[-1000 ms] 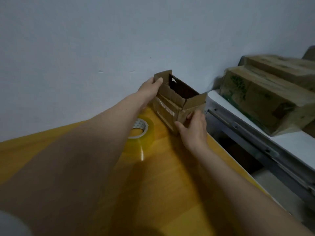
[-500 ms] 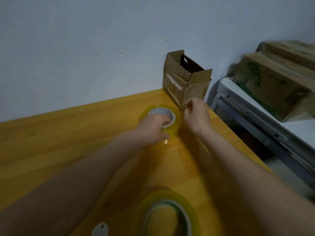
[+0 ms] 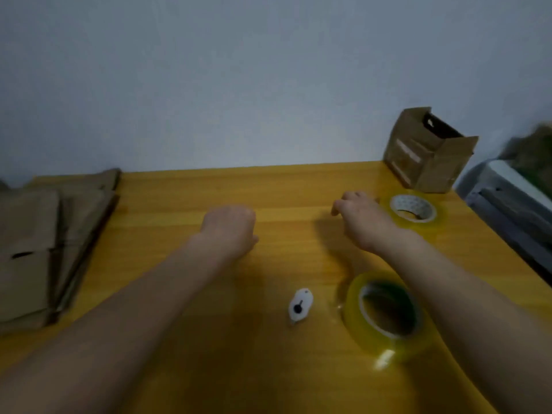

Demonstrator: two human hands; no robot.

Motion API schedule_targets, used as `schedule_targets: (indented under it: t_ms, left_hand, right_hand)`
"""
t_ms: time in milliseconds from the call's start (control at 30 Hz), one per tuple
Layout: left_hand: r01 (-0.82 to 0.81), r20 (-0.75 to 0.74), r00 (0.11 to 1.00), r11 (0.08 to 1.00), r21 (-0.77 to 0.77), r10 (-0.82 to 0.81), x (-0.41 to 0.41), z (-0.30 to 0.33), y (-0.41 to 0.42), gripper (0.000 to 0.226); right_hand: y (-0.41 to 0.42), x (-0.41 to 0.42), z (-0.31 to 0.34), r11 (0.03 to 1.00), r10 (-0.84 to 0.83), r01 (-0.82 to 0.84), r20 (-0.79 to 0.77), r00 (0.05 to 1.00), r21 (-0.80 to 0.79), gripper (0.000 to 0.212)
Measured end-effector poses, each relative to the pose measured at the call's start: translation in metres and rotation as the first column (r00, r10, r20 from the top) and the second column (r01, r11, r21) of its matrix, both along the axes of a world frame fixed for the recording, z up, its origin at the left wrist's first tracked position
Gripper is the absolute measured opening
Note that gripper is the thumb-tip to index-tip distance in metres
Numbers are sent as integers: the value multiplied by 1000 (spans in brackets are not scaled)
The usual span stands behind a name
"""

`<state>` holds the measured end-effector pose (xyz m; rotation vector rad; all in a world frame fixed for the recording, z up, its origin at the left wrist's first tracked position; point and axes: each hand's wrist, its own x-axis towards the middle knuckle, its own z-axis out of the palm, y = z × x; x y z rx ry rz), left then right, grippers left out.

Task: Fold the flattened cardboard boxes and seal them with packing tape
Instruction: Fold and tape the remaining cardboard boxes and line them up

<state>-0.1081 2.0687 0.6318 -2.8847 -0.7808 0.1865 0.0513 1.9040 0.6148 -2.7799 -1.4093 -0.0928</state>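
Presently I log, relative to the folded box (image 3: 430, 150) parked in the table's (image 3: 185, 369) far right corner, presumably out of the way: left hand (image 3: 228, 231) and right hand (image 3: 363, 218) nearer me, loosely curled, holding nothing; flattened boxes (image 3: 44, 246) far left, awaiting folding; tape roll (image 3: 413, 209) just beside it.

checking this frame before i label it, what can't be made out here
Head view only:
- Left hand: the fingers are hidden behind its own back.
- Folded box: its inside is dark, so any contents are hidden.
- Flattened boxes: cut off by the left edge, so their count is unclear.
- Things on the shelf at far right: motion-blurred and cut off by the edge.
- White cutter: too small to show a blade.
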Motion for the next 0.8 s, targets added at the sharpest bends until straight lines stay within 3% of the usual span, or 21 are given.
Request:
schedule_targets:
  t_ms: [167, 333, 467, 633, 800]
  left_hand:
    - [-219, 147, 965, 976, -3, 218, -132, 30, 55, 40]
    - [-369, 306, 862, 915, -165, 403, -243, 34, 102, 51]
    - [-481, 249, 797, 827, -291, 551, -323, 16, 141, 88]
    - [-585, 199, 704, 716, -382, 681, -365, -21, 164, 122]
    - [-556, 323, 437, 535, -636, 839, -376, -43, 184, 126]
  right_hand:
    - [85, -95, 13, 969, 245, -243, 40, 969, -37, 43]
    - [161, -190, 11, 902, 431, -431, 18, 902, 13, 47]
    - [205, -269, 3, 850, 526, -526, -84, 846, 29, 57]
    - [238, -326, -15, 852, 520, -507, -331, 787, 132, 69]
    - [268, -359, -26, 916, 393, -209, -673, 627, 341, 66]
